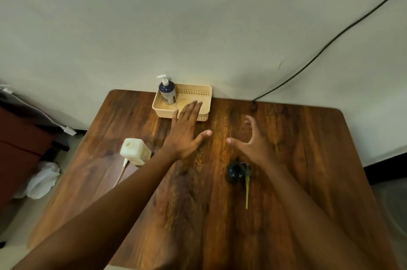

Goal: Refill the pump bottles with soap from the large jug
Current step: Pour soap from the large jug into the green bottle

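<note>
A dark blue pump bottle (167, 91) with a white pump stands upright in the left corner of a beige plastic basket (203, 91) at the table's far edge. A cream-white jug (134, 151) with a round opening on top sits at the left of the table. A second dark bottle (235, 172) stands near the middle, and a pump part with a long tube (247, 186) lies beside it. My left hand (187, 132) hovers flat and open, fingertips over the basket's front rim. My right hand (253, 144) is open with fingers spread, above the table just beyond the dark bottle.
The wooden table (297, 170) stands against a pale wall. A black cable (330, 40) runs down the wall to the table's far edge. On the floor at the left lie a crumpled white bag (43, 179) and a dark red box (19, 146).
</note>
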Demonstrator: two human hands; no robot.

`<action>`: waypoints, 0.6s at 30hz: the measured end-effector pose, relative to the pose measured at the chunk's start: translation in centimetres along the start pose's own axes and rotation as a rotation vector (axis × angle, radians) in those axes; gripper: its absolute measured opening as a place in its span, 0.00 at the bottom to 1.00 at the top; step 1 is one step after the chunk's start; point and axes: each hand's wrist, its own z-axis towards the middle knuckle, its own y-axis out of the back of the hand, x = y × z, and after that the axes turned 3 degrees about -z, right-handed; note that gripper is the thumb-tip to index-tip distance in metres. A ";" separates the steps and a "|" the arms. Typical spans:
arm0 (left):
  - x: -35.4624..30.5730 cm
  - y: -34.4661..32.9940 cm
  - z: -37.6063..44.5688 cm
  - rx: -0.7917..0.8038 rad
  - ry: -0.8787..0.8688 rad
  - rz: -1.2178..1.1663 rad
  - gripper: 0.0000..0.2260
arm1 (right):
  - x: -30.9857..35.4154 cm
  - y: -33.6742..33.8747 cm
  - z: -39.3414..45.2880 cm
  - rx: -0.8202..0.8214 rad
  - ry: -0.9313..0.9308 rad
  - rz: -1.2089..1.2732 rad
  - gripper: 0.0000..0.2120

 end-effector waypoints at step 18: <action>1.8 -3.1 -3.8 0.024 0.049 -0.003 0.43 | -6.6 -8.7 -6.1 0.049 -0.159 0.008 0.47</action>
